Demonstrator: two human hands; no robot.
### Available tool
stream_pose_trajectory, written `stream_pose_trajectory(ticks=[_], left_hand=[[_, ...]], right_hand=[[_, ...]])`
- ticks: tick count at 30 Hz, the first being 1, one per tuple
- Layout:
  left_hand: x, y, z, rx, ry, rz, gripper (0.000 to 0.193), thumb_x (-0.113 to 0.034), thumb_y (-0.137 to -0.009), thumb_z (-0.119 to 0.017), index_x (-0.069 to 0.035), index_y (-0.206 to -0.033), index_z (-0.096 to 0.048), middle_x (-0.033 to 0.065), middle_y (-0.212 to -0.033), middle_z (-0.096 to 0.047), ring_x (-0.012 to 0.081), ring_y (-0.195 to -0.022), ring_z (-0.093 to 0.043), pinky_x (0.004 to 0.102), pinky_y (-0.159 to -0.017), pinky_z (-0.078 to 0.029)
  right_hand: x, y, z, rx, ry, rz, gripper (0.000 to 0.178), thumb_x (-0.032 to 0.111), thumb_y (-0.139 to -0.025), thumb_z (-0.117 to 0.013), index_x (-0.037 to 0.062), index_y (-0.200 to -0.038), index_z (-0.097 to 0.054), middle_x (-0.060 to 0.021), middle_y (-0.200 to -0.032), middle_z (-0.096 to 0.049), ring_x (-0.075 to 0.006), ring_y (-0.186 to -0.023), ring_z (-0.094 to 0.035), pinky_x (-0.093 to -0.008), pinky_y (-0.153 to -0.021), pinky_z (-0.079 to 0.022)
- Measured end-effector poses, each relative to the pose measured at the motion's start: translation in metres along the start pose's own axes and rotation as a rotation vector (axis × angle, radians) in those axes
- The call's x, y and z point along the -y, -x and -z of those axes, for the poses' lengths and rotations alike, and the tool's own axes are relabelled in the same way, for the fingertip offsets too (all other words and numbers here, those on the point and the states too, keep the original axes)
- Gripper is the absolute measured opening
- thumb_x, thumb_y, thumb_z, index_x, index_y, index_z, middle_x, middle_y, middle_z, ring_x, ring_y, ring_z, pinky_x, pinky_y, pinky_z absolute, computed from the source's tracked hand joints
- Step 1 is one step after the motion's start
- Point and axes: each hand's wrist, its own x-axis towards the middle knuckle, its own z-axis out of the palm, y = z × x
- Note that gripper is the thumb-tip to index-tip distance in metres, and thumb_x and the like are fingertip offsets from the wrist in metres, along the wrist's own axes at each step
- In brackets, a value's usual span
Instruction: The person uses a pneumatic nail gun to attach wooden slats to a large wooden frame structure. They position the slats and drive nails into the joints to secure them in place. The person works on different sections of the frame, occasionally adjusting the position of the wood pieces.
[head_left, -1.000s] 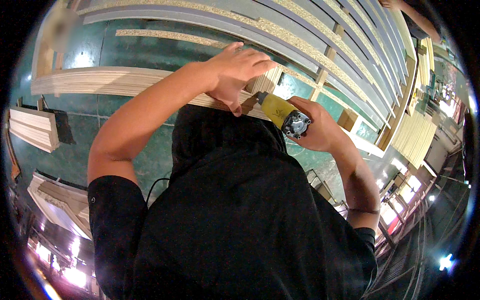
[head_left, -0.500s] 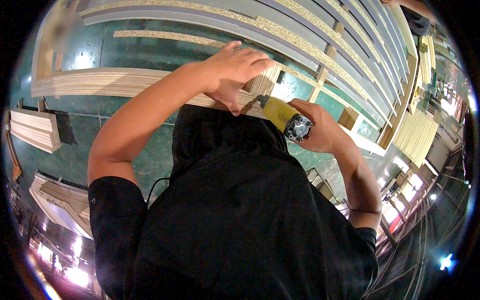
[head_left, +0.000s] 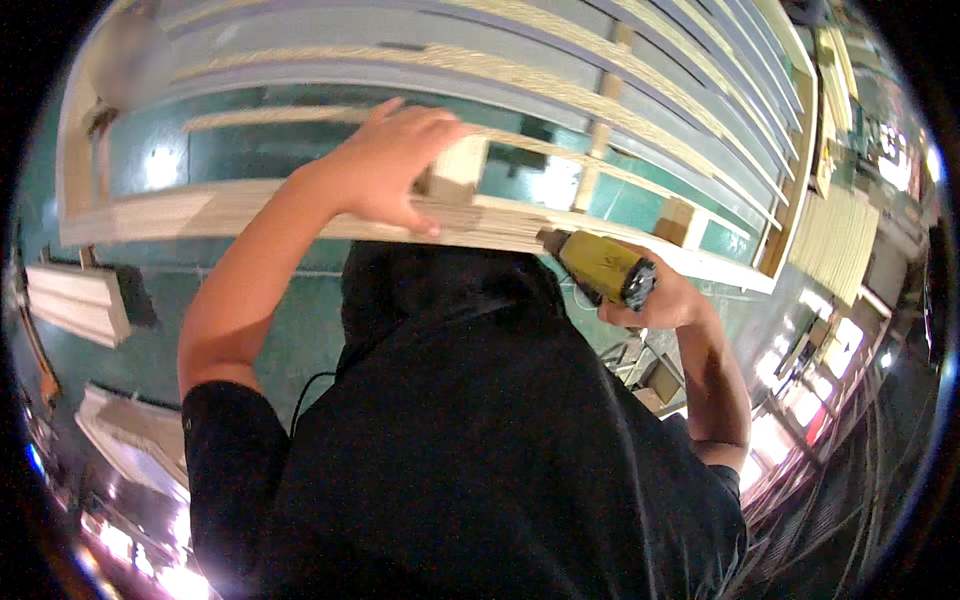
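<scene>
My right hand [head_left: 660, 300] is closed round the grip of a yellow and black nail gun [head_left: 605, 265], mostly hidden behind its body. The gun's nose points left, at the near edge of a pale wooden beam [head_left: 500, 228]; whether it touches cannot be told. My left hand [head_left: 395, 165] rests over the same beam, its thumb on the near side and its fingers stretched toward the far side. Right beside those fingers, a short wooden block [head_left: 460, 170] sits between the beam and a thin strip of board [head_left: 540, 148].
Long slats [head_left: 520, 75] and cross pieces fill a large wooden frame beyond the beam. Another block [head_left: 680, 222] stands farther right. Stacked boards [head_left: 835, 245] lie at the right, wood pieces [head_left: 78, 300] at the left. Green floor [head_left: 290, 300] shows below the frame.
The nail gun has moved right and toward me, away from the short block. The whole view has shifted, and my left hand stays by that block.
</scene>
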Motion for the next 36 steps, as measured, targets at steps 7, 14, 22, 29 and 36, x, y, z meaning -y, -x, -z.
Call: stream_pose_trajectory(ticks=[7, 14, 22, 29, 36], left_hand=[[-0.061, -0.059, -0.004, -0.140, -0.210, 0.321, 0.058, -0.038, -0.081, -0.082, -0.005, -0.125, -0.061, 0.0129, -0.125, -0.061, 0.0369, -0.119, -0.056, 0.0508, -0.108, -0.039], [-0.221, -0.230, -0.113, -0.121, -0.049, -0.066, 0.107, -0.043, -0.063, -0.093, -0.014, -0.154, -0.045, 0.0178, -0.161, -0.036, 0.0418, -0.145, -0.038, 0.0539, -0.121, -0.032], [-0.255, -0.316, -0.187, 0.003, -0.196, -0.171, 0.124, -0.044, -0.052, -0.098, -0.021, -0.156, -0.036, 0.0144, -0.166, -0.023, 0.0381, -0.150, -0.032, 0.0654, -0.124, -0.021], [-0.248, -0.318, -0.194, -0.037, -0.161, -0.188, 0.117, -0.040, -0.049, -0.097, -0.021, -0.151, -0.043, 0.0147, -0.159, -0.032, 0.0378, -0.147, -0.038, 0.0665, -0.122, -0.023], [-0.239, -0.325, -0.197, -0.053, -0.093, -0.259, 0.117, -0.040, -0.044, -0.097, -0.020, -0.147, -0.045, 0.0171, -0.156, -0.035, 0.0405, -0.143, -0.041, 0.0668, -0.121, -0.027]], right_hand=[[-0.112, 0.090, 0.062, 0.010, -0.310, -0.035, 0.055, 0.007, -0.077, -0.075, -0.0010, -0.130, -0.062, -0.0072, -0.113, -0.070, -0.0157, -0.098, -0.065, -0.0310, -0.084, -0.055], [-0.228, 0.154, 0.130, -0.126, -0.084, 0.003, 0.060, 0.009, -0.073, -0.078, -0.0037, -0.129, -0.062, -0.0179, -0.111, -0.073, -0.0237, -0.104, -0.069, -0.0364, -0.092, -0.054], [-0.218, 0.154, 0.185, -0.123, 0.287, 0.013, 0.056, 0.011, -0.072, -0.079, 0.0000, -0.124, -0.061, -0.0247, -0.114, -0.068, -0.0403, -0.112, -0.065, -0.0428, -0.097, -0.051], [-0.221, 0.128, 0.197, -0.109, 0.307, 0.220, 0.035, 0.010, -0.073, -0.075, -0.0002, -0.105, -0.066, -0.0232, -0.097, -0.071, -0.0424, -0.096, -0.069, -0.0462, -0.084, -0.054], [-0.214, 0.118, 0.211, -0.065, 0.400, 0.221, 0.049, 0.013, -0.073, -0.077, -0.0008, -0.119, -0.065, -0.0257, -0.106, -0.070, -0.0422, -0.104, -0.069, -0.0446, -0.091, -0.054]])
